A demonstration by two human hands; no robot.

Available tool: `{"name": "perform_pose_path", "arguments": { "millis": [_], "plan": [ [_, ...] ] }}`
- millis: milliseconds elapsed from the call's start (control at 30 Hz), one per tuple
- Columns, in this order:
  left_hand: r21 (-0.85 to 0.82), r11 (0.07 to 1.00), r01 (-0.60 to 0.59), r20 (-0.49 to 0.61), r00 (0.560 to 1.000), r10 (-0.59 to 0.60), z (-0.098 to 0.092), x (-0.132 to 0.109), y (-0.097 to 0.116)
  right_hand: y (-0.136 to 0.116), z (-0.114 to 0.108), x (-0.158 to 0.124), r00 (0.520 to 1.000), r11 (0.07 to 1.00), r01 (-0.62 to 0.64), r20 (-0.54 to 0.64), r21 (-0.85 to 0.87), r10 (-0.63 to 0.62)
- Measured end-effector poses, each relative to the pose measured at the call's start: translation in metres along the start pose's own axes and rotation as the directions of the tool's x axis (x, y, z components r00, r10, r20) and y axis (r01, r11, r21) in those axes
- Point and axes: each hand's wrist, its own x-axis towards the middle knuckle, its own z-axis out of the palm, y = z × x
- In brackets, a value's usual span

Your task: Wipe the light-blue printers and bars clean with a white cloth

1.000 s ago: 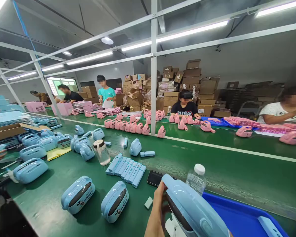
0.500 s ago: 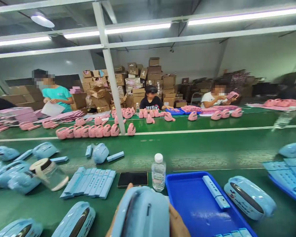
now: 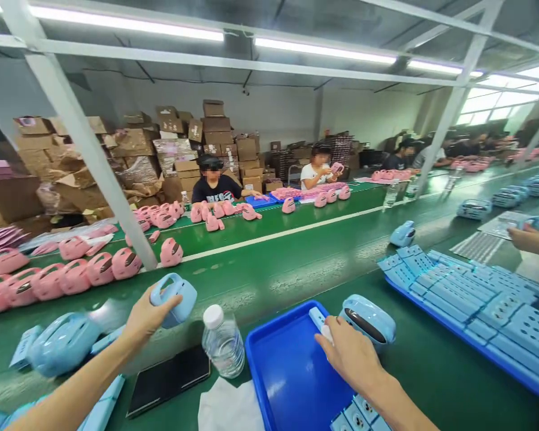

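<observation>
My left hand [image 3: 146, 314] reaches out over the green belt [image 3: 273, 269] and grips a small light-blue device [image 3: 174, 299] by its near side. My right hand [image 3: 348, 353] lies over the far edge of a blue tray [image 3: 287, 371], fingers closed on a small pale-blue flat part [image 3: 318, 318]. Just beyond that hand a light-blue device with a dark screen [image 3: 369, 318] rests on the table. More pale-blue flat parts [image 3: 357, 414] lie in the tray's near corner.
A plastic water bottle [image 3: 223, 340], a dark phone [image 3: 168, 380] and a white cloth [image 3: 229, 407] sit between my arms. Blue trays of flat parts [image 3: 467, 293] lie at right, with another person's hand [image 3: 532, 240]. Pink devices [image 3: 72, 269] line the far belt, where several workers sit before stacked cartons [image 3: 179, 143].
My view swung right. The large blue device that I held close with both hands is gone from them; my left hand now holds a small blue device and my right reaches into the tray.
</observation>
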Motion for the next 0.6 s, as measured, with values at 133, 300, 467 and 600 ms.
{"name": "perform_pose_path", "arguments": {
  "millis": [133, 300, 467, 600],
  "plan": [
    [-0.065, 0.998, -0.018, 0.103, 0.994, 0.024, 0.048, 0.013, -0.020, 0.010, 0.021, 0.009, 0.995, 0.985, -0.088, 0.022, -0.150, 0.093],
    [-0.124, 0.991, -0.053, 0.205, 0.976, 0.078, 0.062, 0.013, -0.027, 0.014, 0.031, 0.016, 0.995, 0.976, -0.090, 0.024, -0.198, 0.096],
    [-0.139, 0.990, 0.015, 0.048, 0.999, -0.009, 0.033, 0.009, -0.008, 0.024, 0.036, 0.025, 0.999, 0.988, -0.021, 0.043, -0.152, 0.028],
    [-0.211, 0.974, -0.086, -0.276, 0.961, 0.025, -0.033, -0.022, 0.046, 0.032, 0.022, 0.022, 0.997, 1.000, 0.009, 0.080, 0.004, -0.009]
  ]
}}
